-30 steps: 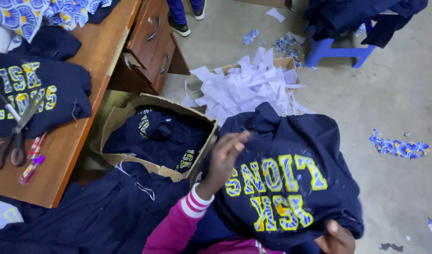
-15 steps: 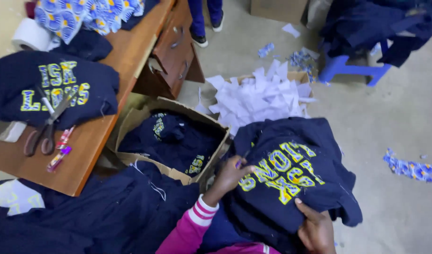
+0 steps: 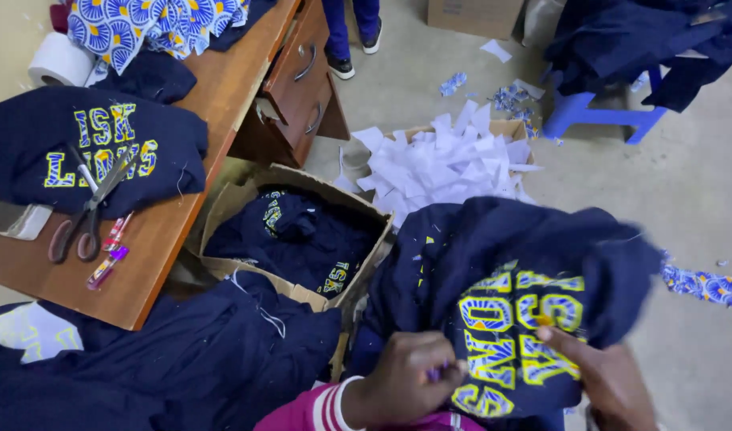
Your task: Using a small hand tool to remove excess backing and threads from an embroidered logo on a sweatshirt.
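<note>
A navy sweatshirt point(image 3: 509, 255) with yellow and blue patterned letters lies bunched over my lap. My left hand point(image 3: 406, 379), in a pink striped cuff, pinches the lettered cloth at its lower edge, and something small and purple shows between the fingers. My right hand point(image 3: 601, 371) grips the same cloth from the right, thumb on the letters. Both hands are closed on the garment.
A cardboard box point(image 3: 246, 195) holding navy garments stands to my left, beside a wooden desk point(image 3: 194, 160) with another sweatshirt point(image 3: 31, 144), scissors point(image 3: 90, 203) and pens point(image 3: 110, 251). White paper scraps point(image 3: 445, 164) fill a box ahead. A person's legs point(image 3: 350, 32) and a blue stool point(image 3: 597, 120) stand beyond.
The sweatshirt has been gathered closer and folded over, hiding part of the lettering. My left hand moved from beside the garment down onto the letters; the view has tilted left.
</note>
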